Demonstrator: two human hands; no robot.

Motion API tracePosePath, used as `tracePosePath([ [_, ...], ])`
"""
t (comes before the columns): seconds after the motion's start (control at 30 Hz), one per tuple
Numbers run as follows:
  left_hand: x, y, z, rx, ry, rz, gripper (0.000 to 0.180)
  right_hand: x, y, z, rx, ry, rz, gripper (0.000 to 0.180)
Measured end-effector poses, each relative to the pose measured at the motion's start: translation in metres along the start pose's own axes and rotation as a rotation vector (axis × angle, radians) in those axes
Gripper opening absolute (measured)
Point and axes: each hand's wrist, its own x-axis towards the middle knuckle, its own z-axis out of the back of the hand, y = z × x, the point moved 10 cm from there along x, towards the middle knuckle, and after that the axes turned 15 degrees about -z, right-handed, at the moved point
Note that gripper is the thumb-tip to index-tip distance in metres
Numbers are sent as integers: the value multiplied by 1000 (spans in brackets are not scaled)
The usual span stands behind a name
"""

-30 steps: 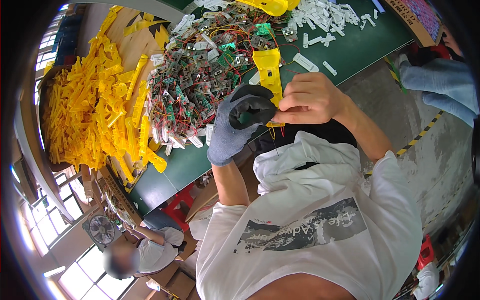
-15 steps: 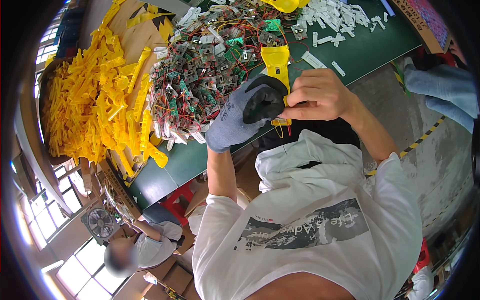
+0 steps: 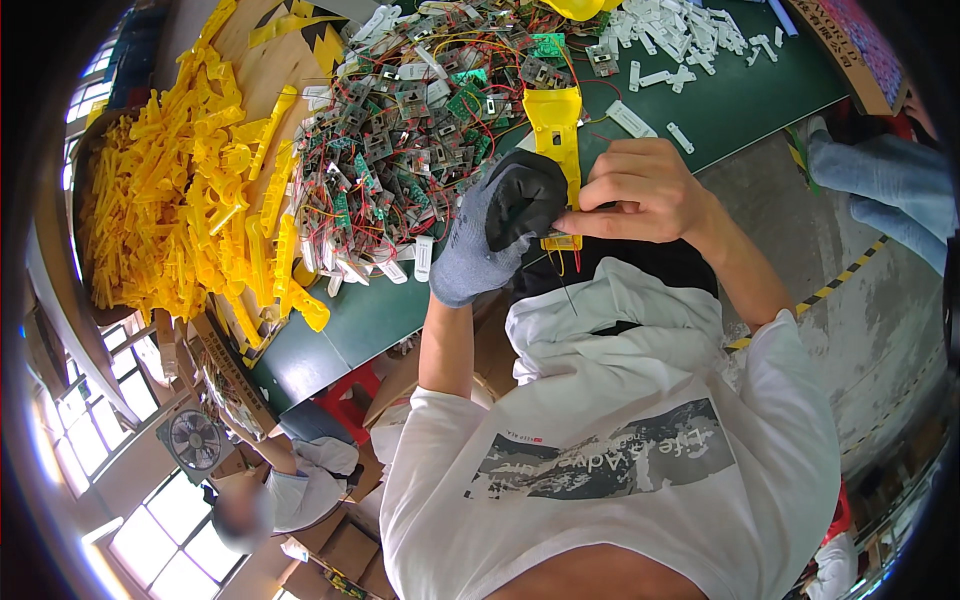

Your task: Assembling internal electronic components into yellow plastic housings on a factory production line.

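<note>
Between my hands is a long yellow plastic housing [image 3: 557,125], its wide end pointing away from me over the table edge. My left hand [image 3: 508,220], in a grey glove with black palm and fingertips, curls round the housing's left side. On the other side my bare right hand [image 3: 640,190] pinches at its near part, thumb and fingers closed together; whatever lies between those fingertips is hidden. Thin red and yellow wires [image 3: 577,262] dangle from the near end of the housing. Just beyond the left hand spreads a heap of small circuit boards [image 3: 400,150] with red and yellow wires.
Yellow plastic parts [image 3: 170,210] are piled at the left. Small white plastic pieces [image 3: 675,40] lie scattered at the far right of the green table [image 3: 310,365]. A cardboard box [image 3: 850,60] stands at the right end. Another person [image 3: 310,485] sits at the lower left, near a fan [image 3: 195,440].
My left wrist and forearm have shifted slightly to the right. The right hand stays at nearly the same spot on the housing, its fingers slightly changed.
</note>
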Motion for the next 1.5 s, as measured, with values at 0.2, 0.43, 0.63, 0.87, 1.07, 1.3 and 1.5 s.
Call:
tracePosePath([
  [0.2, -3, 8, -1, -96, -99, 129, 24, -1, 2, 2, -1, 0, 4, 11],
  [0.43, 8, -2, -3, -140, -9, 86, 19, -4, -5, 3, 48, -9, -55, 13],
  [0.63, 14, -5, -5, -18, 145, 34, 20, -3, -1, 6, 61, -25, -7, 14],
  [0.87, 25, -24, -6, 189, 173, -54, 23, -1, -10, 7, 71, 25, -59, 18],
  [1.07, 16, -28, -14, 328, 246, -184, 24, -1, -11, 1, 144, 44, -84, 16],
  [1.3, 16, -22, -11, 179, 209, -116, 19, -2, -2, -1, 52, 70, -6, 14],
  [1.5, 9, -9, -8, -7, 125, -13, 17, -4, 6, 6, 54, 18, 88, 26],
])
